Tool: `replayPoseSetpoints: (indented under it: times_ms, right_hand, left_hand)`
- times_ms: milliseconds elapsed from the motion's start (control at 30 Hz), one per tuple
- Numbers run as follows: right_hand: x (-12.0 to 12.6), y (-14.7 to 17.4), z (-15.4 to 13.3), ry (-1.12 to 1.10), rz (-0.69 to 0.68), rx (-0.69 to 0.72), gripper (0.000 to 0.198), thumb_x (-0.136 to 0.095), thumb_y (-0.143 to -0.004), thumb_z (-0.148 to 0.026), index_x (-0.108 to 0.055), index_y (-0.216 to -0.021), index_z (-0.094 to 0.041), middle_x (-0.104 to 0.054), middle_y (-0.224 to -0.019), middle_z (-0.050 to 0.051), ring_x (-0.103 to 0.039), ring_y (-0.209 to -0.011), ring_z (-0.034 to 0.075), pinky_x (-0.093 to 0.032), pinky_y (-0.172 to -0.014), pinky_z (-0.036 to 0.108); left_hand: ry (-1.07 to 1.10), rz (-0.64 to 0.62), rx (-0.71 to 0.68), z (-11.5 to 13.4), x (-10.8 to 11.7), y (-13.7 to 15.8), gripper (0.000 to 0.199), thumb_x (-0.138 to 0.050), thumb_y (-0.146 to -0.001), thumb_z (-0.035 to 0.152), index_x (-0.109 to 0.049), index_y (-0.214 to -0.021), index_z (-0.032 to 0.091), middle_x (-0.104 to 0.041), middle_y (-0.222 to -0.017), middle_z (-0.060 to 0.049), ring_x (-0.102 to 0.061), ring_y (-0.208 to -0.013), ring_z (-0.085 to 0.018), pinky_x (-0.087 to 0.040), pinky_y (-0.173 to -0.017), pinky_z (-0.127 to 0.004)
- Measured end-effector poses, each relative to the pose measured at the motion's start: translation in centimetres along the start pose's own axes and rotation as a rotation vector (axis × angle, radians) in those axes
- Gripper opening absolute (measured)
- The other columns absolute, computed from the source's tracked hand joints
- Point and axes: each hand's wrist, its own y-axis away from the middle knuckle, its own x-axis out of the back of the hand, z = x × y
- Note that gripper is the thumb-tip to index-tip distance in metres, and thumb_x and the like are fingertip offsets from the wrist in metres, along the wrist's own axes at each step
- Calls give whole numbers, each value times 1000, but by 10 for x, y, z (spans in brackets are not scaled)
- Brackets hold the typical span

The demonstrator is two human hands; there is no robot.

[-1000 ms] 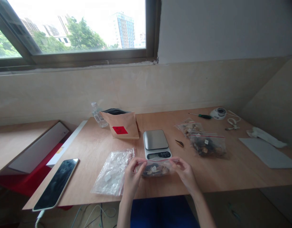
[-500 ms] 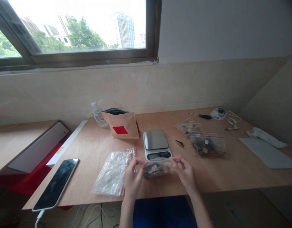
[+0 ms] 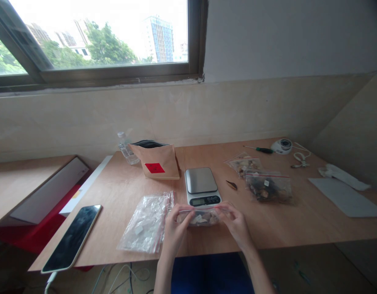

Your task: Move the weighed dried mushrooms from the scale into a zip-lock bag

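My left hand (image 3: pixel 175 227) and my right hand (image 3: pixel 235 223) both grip a small clear zip bag (image 3: pixel 201 217) filled with brown and pale pieces, pinching its top edge from either side. The bag sits low over the wooden table (image 3: pixel 304 222), just in front of a small digital scale (image 3: pixel 202 185) with a bare steel platform. A stack of empty clear zip bags (image 3: pixel 145 222) lies to the left of my left hand.
A brown paper pouch with a red label (image 3: pixel 156 162) and a water bottle (image 3: pixel 126 148) stand behind the scale. Two filled zip bags (image 3: pixel 268 185) lie at right, beside a dark piece (image 3: pixel 232 184). A phone (image 3: pixel 72 237) lies at left; a screwdriver (image 3: pixel 259 149) and paper (image 3: pixel 346 198) at right.
My fingers have moved inward along the top edge of the small bag, and the bag has shifted slightly lower and closer to me.
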Motion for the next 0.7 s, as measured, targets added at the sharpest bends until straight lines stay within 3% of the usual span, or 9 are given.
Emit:
replayPoseSetpoints:
  times_ms: [700]
  right_hand:
    - [-1, 1, -1, 23, 76, 43, 19, -64, -80, -37, -69, -78, -19, -62, -80, 4, -59, -81, 18, -48, -74, 28]
  left_hand:
    - [-60, -14, -85, 5, 0, 2, 14, -61, -82, 30, -66, -78, 17, -66, -81, -3, -61, -81, -18, -44, -75, -26]
